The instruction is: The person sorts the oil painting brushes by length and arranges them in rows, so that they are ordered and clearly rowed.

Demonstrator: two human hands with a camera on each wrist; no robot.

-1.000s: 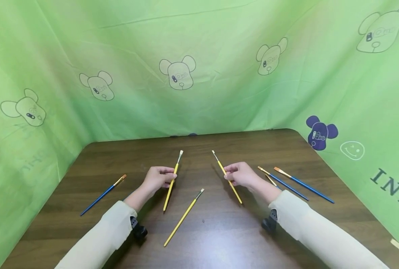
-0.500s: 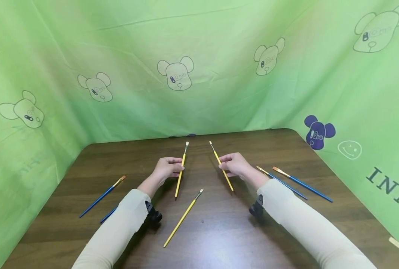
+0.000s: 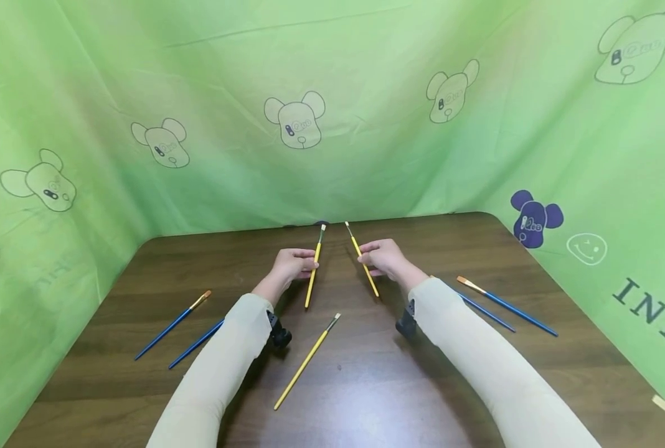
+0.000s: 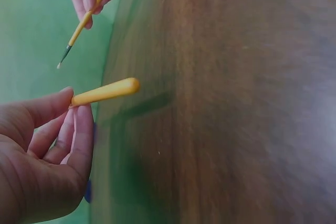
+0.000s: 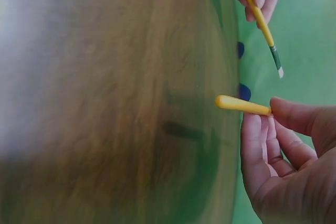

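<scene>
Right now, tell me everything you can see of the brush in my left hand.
The brush has a slim yellow handle with a rounded end, a metallic-looking collar and pale bristles. Held above the table, it points its bristles toward the far edge. Only your left hand seems to touch it, pinching the handle.

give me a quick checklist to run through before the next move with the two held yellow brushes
1. Left hand pinches the left brush: ok.
2. Right hand pinches the right brush: ok.
3. Left and right brushes apart from each other: ok, a gap shows in all views.
4. Loose yellow brush clear of both hands: ok, it lies on the table nearer the person.
5. Inner left blue brush in full view: not ok, the left sleeve hides part of it.
6. Blue brushes fully counted: cannot tell, the sleeves could hide more.
</scene>
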